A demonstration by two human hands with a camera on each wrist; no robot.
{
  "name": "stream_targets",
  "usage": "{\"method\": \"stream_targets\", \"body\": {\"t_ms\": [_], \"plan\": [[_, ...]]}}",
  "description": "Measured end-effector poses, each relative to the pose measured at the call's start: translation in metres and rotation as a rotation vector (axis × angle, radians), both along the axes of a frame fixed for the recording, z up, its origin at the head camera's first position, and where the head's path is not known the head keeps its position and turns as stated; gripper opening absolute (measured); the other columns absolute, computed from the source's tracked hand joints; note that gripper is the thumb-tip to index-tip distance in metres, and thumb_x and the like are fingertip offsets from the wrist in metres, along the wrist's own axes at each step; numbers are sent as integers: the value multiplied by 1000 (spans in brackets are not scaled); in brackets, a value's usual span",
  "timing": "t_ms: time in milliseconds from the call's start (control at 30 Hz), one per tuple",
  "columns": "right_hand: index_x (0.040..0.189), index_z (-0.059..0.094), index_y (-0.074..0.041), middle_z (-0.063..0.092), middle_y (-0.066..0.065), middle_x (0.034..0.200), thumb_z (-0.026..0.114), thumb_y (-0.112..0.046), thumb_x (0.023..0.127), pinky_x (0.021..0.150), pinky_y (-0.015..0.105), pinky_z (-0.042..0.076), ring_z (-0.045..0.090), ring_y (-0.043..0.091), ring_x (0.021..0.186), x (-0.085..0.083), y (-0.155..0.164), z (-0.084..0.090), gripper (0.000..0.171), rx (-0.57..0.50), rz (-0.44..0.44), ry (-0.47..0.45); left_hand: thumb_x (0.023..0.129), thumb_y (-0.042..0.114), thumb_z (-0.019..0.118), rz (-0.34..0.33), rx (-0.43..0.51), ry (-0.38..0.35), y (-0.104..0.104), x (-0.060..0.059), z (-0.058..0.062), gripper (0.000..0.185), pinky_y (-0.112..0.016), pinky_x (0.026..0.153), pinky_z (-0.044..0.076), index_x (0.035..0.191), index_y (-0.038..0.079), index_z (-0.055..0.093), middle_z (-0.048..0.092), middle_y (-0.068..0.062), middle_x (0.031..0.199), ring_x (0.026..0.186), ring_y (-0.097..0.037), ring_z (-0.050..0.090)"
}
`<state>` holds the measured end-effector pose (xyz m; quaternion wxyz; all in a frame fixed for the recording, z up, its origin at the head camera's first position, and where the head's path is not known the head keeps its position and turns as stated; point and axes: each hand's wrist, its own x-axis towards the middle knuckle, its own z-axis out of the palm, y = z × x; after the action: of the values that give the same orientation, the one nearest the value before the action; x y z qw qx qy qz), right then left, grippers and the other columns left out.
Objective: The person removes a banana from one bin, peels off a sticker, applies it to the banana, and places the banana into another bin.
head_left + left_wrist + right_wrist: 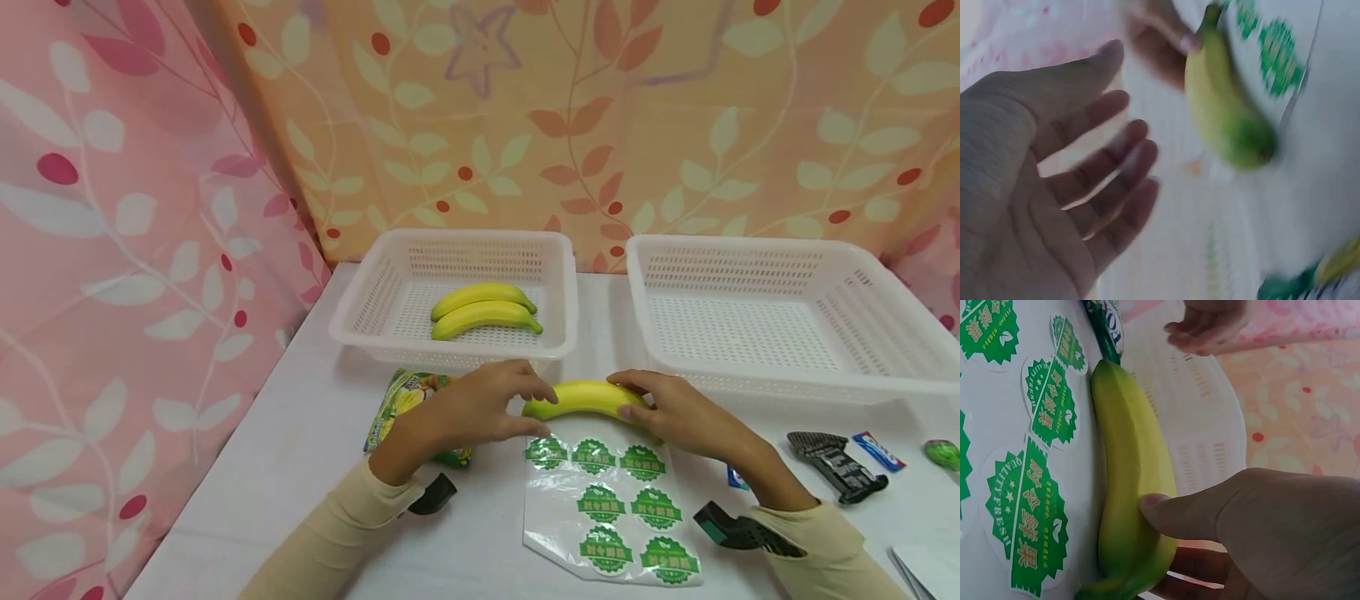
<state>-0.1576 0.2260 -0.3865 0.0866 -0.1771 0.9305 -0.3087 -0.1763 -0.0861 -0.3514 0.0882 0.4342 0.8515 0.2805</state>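
A yellow banana [581, 395] with green ends lies crosswise at the top of a sheet of green round stickers [555, 517]. My right hand [678, 412] grips its right part, the thumb pressing on the near side in the right wrist view, where the banana [1129, 475] shows lengthwise. By the banana's other end, my left hand [480, 404] hovers with its fingers spread and loosely bent. In the left wrist view that hand [1054, 175] holds nothing and stands apart from the banana [1213, 94].
Behind are two white plastic baskets. The left basket [567, 317] holds two bananas [483, 320]; the right basket [750, 379] is larger. A green-and-yellow packet [390, 408] lies under my left forearm. To the right are a black wrapper [836, 468], a small blue packet [879, 452] and a green item [942, 454].
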Motion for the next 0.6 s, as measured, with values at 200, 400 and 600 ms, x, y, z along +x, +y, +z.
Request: {"method": "stream_targets", "body": {"t_ms": [200, 400, 600], "plan": [[144, 63, -3, 66, 20, 140, 72, -21, 102, 101, 61, 54, 63, 34, 119, 0, 0, -1, 46, 6, -4, 5, 93, 35, 84, -29, -184, -46, 22, 12, -20, 51, -24, 104, 49, 138, 14, 70, 66, -2, 134, 120, -14, 61], [144, 62, -3, 65, 21, 140, 72, -22, 103, 99, 59, 56, 64, 33, 119, 0, -1, -1, 47, -4, -1, 5, 92, 36, 85, -52, -302, 86, 31, 25, -37, 53, -23, 104, 50, 141, 23, 67, 63, 2, 139, 124, -10, 60], [144, 62, -2, 65, 21, 140, 72, -21, 103, 100, 59, 55, 64, 33, 119, -1, -1, -2, 47, 3, -3, 11, 91, 34, 85, -40, -328, 152, 34, 30, -40, 58, -27, 104, 49, 145, 24, 64, 63, 2, 138, 124, -9, 59]]}}
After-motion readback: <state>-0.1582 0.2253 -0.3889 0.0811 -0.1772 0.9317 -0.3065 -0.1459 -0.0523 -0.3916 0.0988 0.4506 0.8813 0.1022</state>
